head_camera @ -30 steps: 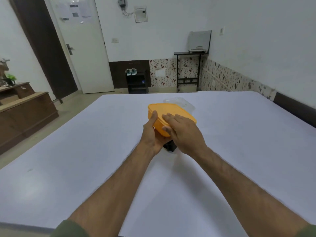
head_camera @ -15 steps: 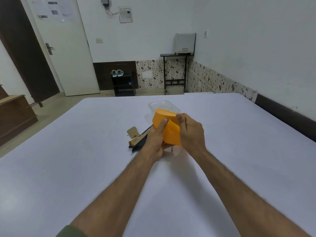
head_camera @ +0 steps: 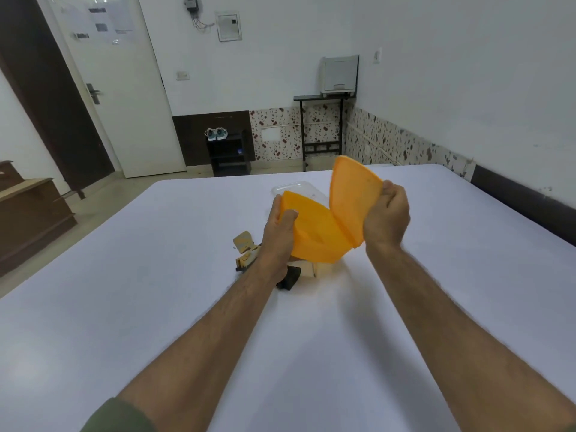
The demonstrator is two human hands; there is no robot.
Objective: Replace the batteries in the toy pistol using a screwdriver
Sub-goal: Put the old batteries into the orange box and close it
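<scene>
Orange box [head_camera: 314,235] held tilted above table [head_camera: 124,307]. Left hand [head_camera: 279,232] clamped on base, right hand [head_camera: 386,216] pinching lid [head_camera: 353,198] edge, prying open, probably for tools. Toy pistol [head_camera: 249,257] on table, below left hand, untouched.

Olive-green sleeve [head_camera: 121,416], bare forearms

Orange box [head_camera: 314,235] — lid [head_camera: 353,198] apart

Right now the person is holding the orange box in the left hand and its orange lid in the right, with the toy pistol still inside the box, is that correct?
Not quite. In the head view the toy pistol lies on the table beneath the left hand, not in the orange box. The right hand does hold the orange lid.
</scene>
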